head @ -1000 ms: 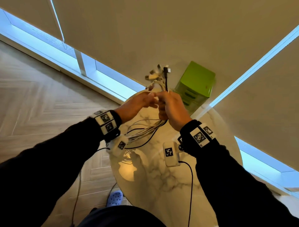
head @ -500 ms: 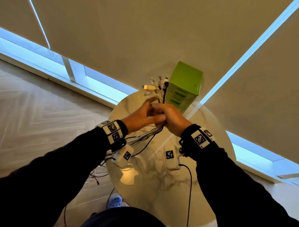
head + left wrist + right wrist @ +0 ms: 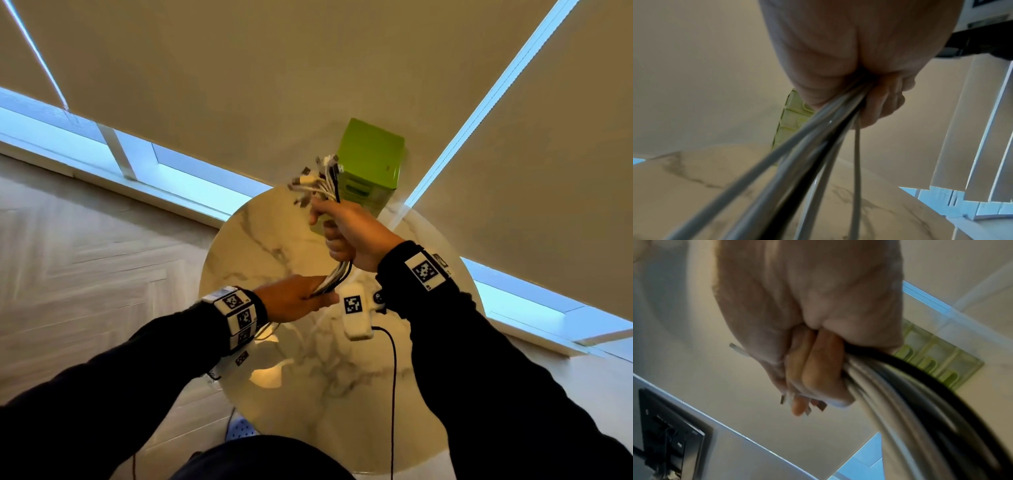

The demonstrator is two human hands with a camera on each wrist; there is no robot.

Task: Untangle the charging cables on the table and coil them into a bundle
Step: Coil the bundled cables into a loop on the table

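A bundle of white charging cables [image 3: 337,277] with one black cable runs between my two hands above the round marble table [image 3: 260,240]. My right hand [image 3: 346,229] grips the bundle in a fist near its top, and several plug ends [image 3: 315,178] fan out above the fist. My left hand [image 3: 298,301] holds the same cables lower down, near the table, and the strands run on past the wrist. In the right wrist view the fingers [image 3: 818,373] curl round the white and black strands [image 3: 890,386]. The left wrist view shows the cables [image 3: 818,142] stretching up to the other hand's fist [image 3: 849,65].
A green plastic box with small drawers [image 3: 370,168] stands at the table's far edge, just behind my right hand. Beige roller blinds [image 3: 308,68] hang behind it. A black lead [image 3: 394,377] trails from the right wrist camera across the table. Wood floor lies to the left.
My hands were together at the plug ends. The left hand has slid down the cables toward the table, while the right hand keeps the top of the bundle raised.
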